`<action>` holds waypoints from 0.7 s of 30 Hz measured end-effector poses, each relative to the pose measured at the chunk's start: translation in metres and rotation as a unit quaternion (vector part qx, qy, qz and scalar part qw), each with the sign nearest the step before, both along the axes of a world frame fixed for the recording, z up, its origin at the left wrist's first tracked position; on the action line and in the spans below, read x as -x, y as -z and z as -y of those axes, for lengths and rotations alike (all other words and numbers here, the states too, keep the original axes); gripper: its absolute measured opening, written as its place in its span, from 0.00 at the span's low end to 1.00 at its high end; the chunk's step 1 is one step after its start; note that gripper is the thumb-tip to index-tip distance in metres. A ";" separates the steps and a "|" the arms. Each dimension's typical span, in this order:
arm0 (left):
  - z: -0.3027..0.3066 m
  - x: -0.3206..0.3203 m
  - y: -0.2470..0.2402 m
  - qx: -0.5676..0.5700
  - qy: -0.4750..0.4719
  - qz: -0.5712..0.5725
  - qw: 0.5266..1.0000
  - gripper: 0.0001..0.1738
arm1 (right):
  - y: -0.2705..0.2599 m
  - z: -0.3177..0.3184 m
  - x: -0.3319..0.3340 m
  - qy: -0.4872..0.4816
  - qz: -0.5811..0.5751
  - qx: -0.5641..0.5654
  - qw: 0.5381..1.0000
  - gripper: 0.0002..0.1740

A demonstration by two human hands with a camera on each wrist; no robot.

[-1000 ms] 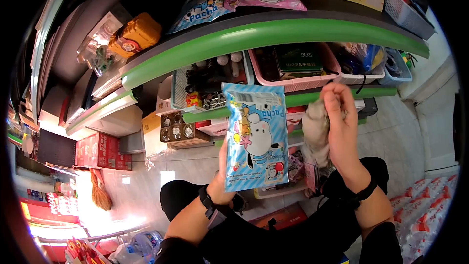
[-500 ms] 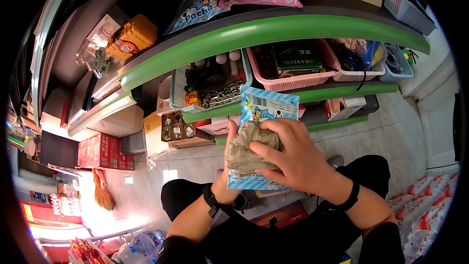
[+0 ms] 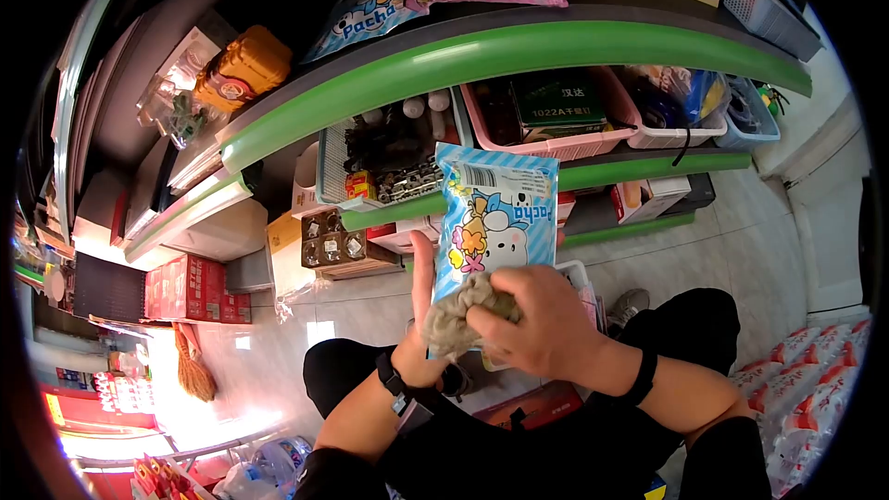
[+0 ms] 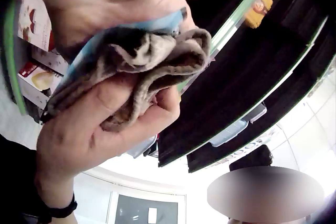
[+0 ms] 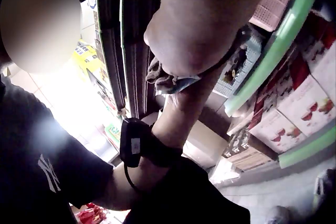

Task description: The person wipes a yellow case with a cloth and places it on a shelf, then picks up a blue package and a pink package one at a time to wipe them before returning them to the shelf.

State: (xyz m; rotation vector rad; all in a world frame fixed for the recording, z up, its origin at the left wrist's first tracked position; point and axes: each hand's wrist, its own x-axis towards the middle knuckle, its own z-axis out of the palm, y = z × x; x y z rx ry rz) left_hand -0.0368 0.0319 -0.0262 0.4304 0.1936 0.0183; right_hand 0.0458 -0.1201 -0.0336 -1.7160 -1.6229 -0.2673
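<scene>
A blue striped package (image 3: 482, 213) with a cartoon print lies upright along the palm of my left hand (image 3: 422, 315). The thumb stands straight at its left edge, and most fingers are hidden behind it. My right hand (image 3: 556, 324) grips a bunched grey-beige cloth (image 3: 458, 319) over the package's lower end. In the left wrist view, the right hand's fingers (image 4: 105, 98) curl round the folded cloth (image 4: 168, 66), against the package beneath the left palm (image 4: 115, 1). The right wrist view shows little of the cloth (image 5: 160, 77) beyond the hand (image 5: 194, 35).
Green-edged shelves (image 3: 519, 51) stand ahead, with a pink basket (image 3: 556, 146), a light-blue basket (image 3: 331, 167) and two more packages on top. Cartons (image 3: 190, 287) and a broom (image 3: 193, 366) are at left. Red-and-white plastic packs (image 3: 806, 389) lie at lower right.
My right hand came in from the right with the cloth onto the package, then moved down and left to its lower end. More of the package's print shows than half a second ago.
</scene>
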 end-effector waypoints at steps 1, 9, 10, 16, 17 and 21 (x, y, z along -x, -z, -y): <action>-0.007 0.005 0.015 0.101 0.024 0.052 0.993 0.62 | -0.002 -0.001 -0.003 0.015 -0.009 -0.001 1.000 0.23; 0.016 0.004 0.011 -0.035 0.042 -0.061 0.997 0.55 | -0.007 -0.016 -0.072 0.211 -0.090 -0.070 0.971 0.22; 0.017 0.005 0.011 -0.042 0.054 -0.063 0.996 0.55 | -0.006 -0.015 -0.078 0.209 -0.097 -0.064 0.971 0.22; 0.015 0.004 0.007 -0.016 0.032 -0.062 0.997 0.51 | -0.016 -0.012 -0.062 0.155 -0.139 -0.067 0.976 0.18; 0.015 0.006 0.012 -0.136 -0.017 -0.037 0.990 0.49 | -0.017 -0.012 -0.054 0.134 -0.115 -0.058 0.983 0.19; -0.005 0.004 0.036 -0.205 -0.042 0.006 0.978 0.46 | -0.020 -0.008 -0.010 0.024 -0.107 0.022 0.994 0.19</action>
